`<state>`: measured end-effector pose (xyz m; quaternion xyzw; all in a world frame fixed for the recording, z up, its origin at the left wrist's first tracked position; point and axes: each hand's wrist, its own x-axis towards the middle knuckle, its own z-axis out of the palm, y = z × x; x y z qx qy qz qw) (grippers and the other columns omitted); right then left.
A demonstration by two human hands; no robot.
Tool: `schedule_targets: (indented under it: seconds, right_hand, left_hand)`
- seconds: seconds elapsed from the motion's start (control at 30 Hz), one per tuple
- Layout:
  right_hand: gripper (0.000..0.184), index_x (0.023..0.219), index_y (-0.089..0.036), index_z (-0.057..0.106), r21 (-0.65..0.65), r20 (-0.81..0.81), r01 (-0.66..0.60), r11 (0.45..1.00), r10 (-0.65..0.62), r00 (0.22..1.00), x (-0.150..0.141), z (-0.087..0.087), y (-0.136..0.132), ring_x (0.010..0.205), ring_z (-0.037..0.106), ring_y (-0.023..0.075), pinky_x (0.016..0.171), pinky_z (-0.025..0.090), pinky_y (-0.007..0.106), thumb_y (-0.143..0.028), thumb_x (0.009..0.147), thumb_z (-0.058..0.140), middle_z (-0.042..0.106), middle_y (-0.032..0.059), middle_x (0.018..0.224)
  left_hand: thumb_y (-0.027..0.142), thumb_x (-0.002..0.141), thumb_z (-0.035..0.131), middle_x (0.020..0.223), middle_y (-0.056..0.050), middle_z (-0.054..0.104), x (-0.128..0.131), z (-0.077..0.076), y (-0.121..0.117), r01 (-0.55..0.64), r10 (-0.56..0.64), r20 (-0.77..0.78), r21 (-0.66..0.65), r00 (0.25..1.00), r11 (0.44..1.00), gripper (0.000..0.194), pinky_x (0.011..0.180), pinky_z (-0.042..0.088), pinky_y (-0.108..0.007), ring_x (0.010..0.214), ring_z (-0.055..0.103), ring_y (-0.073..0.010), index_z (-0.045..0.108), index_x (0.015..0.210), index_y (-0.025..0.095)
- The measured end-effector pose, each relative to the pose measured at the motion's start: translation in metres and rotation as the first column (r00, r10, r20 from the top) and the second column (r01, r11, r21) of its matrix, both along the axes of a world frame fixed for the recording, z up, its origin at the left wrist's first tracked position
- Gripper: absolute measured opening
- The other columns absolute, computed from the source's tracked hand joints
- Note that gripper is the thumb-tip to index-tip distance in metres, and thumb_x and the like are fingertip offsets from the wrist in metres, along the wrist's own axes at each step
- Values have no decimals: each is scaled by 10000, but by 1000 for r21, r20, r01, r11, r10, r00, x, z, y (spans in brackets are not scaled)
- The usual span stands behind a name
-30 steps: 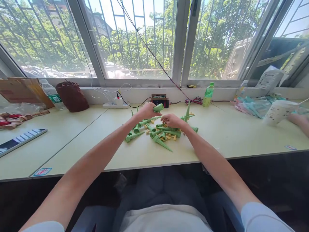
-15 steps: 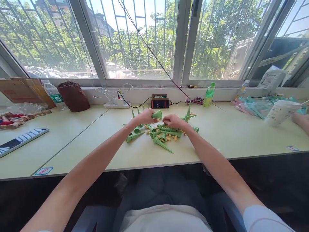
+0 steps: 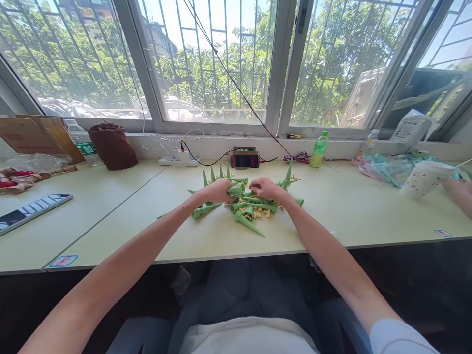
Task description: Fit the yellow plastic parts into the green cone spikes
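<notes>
A heap of green plastic cone spikes (image 3: 249,222) and small yellow parts (image 3: 258,214) lies in the middle of the pale table (image 3: 147,231). My left hand (image 3: 218,190) is closed round one green spike (image 3: 236,189), its wide end pointing right. My right hand (image 3: 266,188) rests curled on the heap just to the right, its fingers pinched together on something I cannot make out. Several spikes (image 3: 213,174) stand upright behind my left hand, and another upright spike (image 3: 287,172) rises behind my right hand.
A phone (image 3: 245,160), a power strip (image 3: 177,159) with cables and a green bottle (image 3: 318,149) line the window sill edge. A brown bag (image 3: 112,146) and cardboard (image 3: 33,136) sit at the left. At the far right, another person's arm (image 3: 459,194) is beside a white cup (image 3: 426,178).
My left hand has come down with the green spike from above the heap to table level, closer to my right hand. Upright spikes behind it now show.
</notes>
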<state>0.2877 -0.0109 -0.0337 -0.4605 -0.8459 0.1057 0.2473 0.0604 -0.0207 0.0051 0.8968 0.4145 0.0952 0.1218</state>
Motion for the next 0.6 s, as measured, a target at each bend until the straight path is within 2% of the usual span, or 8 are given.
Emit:
schedule_targets:
  seconds: [0.17,0.23,0.33,0.47,0.6]
  right_hand:
    - [236,916,-122,744,-20,7,-1,1000,1,1000,-1,2,-3,701,545,126,698,398,229,-105,829,525,692,51,798]
    - [239,919,-127,744,-21,12,3,1000,-3,1000,-1,2,-3,706,549,127,701,399,229,-106,830,523,695,50,802]
    - [241,924,-132,745,-7,17,9,1000,-8,1000,-1,1,-1,725,561,133,709,406,229,-109,834,522,704,55,830]
    - [253,937,-132,745,-15,8,6,1000,-5,1000,-1,1,0,735,577,136,708,416,225,-94,825,521,714,60,854]
    - [249,933,-132,744,-23,-20,-6,1000,5,1000,-1,0,-1,739,589,132,712,421,216,-97,831,519,718,54,843]
  left_hand:
    - [270,660,581,557,1,633,0,24,3,-102,103,45,-26,994,994,178,490,332,-234,494,485,-110,662,536,173]
    - [261,659,583,594,-12,654,5,34,9,-206,208,75,-42,975,978,169,480,329,-231,508,491,-111,679,563,161]
    - [242,658,593,637,-40,681,20,42,23,-378,385,101,-85,917,922,146,453,330,-237,473,455,-102,660,577,142]
    - [208,665,610,655,-67,696,44,35,42,-504,518,132,-124,845,855,72,468,379,-240,486,503,-124,630,660,140]
    - [176,670,623,621,-98,684,62,21,53,-515,522,135,-88,842,853,60,559,451,-236,649,624,-188,643,707,133]
